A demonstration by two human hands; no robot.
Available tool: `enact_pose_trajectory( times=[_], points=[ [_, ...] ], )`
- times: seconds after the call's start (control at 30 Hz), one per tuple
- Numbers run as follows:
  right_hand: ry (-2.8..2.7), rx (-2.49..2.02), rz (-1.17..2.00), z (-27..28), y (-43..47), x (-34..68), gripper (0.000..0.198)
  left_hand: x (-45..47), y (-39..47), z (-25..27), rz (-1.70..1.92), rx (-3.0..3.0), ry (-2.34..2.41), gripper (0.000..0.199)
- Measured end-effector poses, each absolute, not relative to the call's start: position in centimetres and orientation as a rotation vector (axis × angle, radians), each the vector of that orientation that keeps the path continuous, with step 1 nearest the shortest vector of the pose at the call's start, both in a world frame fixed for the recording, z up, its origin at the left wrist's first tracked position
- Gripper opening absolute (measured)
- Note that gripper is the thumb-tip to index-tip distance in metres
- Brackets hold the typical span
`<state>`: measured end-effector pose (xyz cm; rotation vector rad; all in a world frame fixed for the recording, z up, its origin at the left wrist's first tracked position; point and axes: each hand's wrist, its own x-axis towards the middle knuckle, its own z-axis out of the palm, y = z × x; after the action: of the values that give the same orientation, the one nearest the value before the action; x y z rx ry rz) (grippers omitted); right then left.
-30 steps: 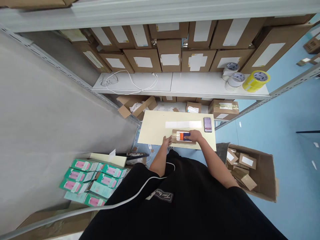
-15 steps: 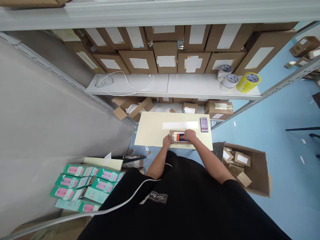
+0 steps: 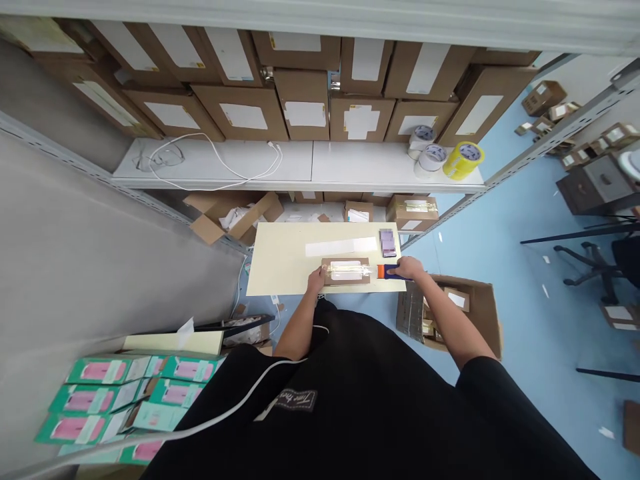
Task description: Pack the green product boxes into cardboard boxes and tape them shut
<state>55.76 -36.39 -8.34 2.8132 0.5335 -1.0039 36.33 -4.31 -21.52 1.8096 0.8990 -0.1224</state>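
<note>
Note box (image 3: 345,271) lengthwise between left hand (image 3: 315,281), nearer, seemingly pinching one end, and right hand (image 3: 412,268), gripping tape gun (image 3: 391,271) beyond the other.

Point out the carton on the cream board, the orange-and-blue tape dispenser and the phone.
Carton (image 3: 345,271): head view, middle of its labelled top.
Tape dispenser (image 3: 387,270): head view, blue part beside the orange end.
Phone (image 3: 387,243): head view, middle of its upward face.

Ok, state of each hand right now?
Left hand: at the left end of the cardboard box; how tightly closed cannot be told.
Right hand: closed, holding the orange-and-blue tape dispenser.
</note>
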Motion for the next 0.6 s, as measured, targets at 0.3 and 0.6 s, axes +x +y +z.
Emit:
enact_pose_trajectory(
  times=[0.3, 0.6],
  points=[
    [0.772, 2.888, -0.964, -6.1, -28.4, 53.6, 0.054, 34.4, 0.7, -20.7, -0.106, 1.751, 1.016, 0.043],
    [1.025, 2.888, -0.923, -2.9, -13.9, 47.3, 0.065, 33.9, 2.6, -16.7, 0.038, 1.771, 0.964, 0.058]
  ],
)
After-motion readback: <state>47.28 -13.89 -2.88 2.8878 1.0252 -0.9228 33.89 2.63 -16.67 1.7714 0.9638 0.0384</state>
